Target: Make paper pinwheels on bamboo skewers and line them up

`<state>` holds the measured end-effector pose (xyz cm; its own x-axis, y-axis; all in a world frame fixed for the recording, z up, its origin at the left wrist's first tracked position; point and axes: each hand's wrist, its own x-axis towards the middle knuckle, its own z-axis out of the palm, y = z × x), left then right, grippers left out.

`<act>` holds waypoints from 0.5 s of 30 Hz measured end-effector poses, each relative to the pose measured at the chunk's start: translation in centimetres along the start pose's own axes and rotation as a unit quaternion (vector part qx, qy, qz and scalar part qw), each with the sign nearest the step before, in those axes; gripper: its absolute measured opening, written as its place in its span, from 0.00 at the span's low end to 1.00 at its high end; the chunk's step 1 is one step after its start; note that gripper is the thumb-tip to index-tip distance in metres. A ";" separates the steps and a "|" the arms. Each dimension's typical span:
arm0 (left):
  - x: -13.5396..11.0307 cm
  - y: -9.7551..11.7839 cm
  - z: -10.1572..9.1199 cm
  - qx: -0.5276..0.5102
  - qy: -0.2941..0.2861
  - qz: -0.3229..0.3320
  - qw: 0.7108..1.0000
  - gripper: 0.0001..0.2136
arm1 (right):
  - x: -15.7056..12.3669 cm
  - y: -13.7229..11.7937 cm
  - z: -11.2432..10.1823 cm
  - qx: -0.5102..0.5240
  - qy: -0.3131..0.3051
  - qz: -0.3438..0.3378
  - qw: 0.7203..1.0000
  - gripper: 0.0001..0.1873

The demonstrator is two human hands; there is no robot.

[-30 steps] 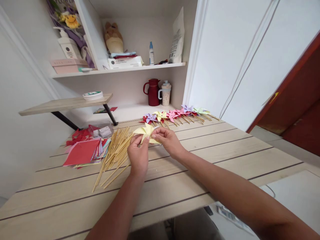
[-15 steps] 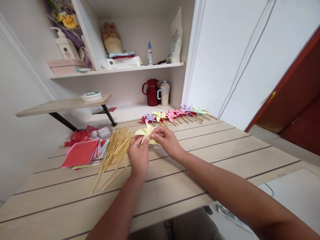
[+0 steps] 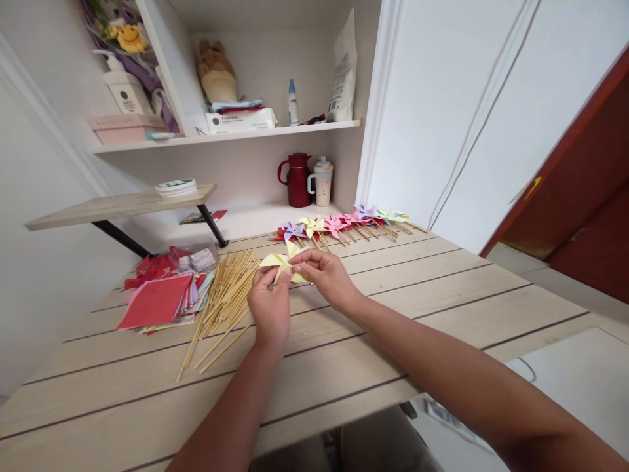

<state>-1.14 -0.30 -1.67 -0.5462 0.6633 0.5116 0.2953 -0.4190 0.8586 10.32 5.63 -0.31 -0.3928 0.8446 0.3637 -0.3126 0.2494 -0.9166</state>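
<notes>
A pale yellow paper pinwheel [image 3: 275,259] is held just above the table, its blades folded in toward the middle. My left hand [image 3: 270,308] pinches it from the left, thumb on the near side. From the right, my right hand [image 3: 327,275] is closed on it near the centre, with thumb and forefinger together. The fingers cover much of the pinwheel's middle. Left of my left hand lies a heap of thin wooden sticks [image 3: 228,295]. Beyond my hands, a row of finished pinwheels on sticks [image 3: 335,226] in purple, yellow, pink and green lies along the table's back.
A stack of coloured paper squares [image 3: 160,301] lies on the slatted table [image 3: 344,387], left of the sticks, by a clear plastic box [image 3: 199,257]. A small raised wooden stand [image 3: 122,206] rises behind them. A dark red jug [image 3: 297,180] and a cup [image 3: 322,183] stand at the back.
Both hands keep hold of the yellow pinwheel, and my right fingertips have shifted slightly left toward its centre. The whole view has moved a little.
</notes>
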 end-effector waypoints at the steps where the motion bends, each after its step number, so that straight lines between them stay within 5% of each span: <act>1: 0.0 -0.1 0.0 -0.003 0.000 -0.001 1.000 0.06 | 0.0 0.0 0.0 0.001 -0.002 -0.001 1.000 0.11; 9: 0.1 -0.4 0.0 -0.014 0.018 -0.004 1.000 0.06 | -0.3 -0.1 -0.1 -0.010 0.006 -0.009 1.000 0.21; 15: 0.2 -0.5 0.0 -0.004 0.020 0.006 1.000 0.06 | -0.2 -0.3 0.1 0.023 0.039 0.004 0.999 0.50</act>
<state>-1.41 0.01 -1.99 -0.5733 0.6334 0.5198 0.2954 -0.4319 0.8522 10.40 5.28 -0.06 -0.3280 0.8807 0.3418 -0.3502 0.2227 -0.9098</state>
